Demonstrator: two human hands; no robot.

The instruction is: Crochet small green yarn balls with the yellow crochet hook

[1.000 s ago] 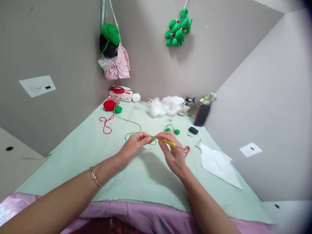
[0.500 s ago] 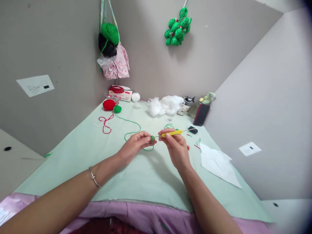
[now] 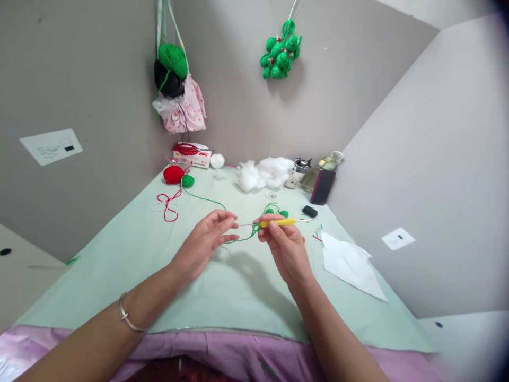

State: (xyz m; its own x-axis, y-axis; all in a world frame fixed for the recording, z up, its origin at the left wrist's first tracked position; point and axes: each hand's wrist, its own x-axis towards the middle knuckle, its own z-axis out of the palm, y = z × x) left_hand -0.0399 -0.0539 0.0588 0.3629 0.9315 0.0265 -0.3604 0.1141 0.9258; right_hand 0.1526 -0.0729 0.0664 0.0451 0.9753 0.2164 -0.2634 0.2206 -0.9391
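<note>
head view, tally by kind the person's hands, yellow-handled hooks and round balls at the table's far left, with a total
Hands: 2 (left hand, right hand)
Yellow-handled hook: 1
Balls: 3 (red ball, green ball, white ball)
Total: 6

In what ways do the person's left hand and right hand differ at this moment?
The left hand is open, whereas the right hand grips a yellow-handled hook. The left arm wears a silver bracelet; the right arm is bare. Both hands are raised above the pale green tablecloth, near the green yarn.
</note>
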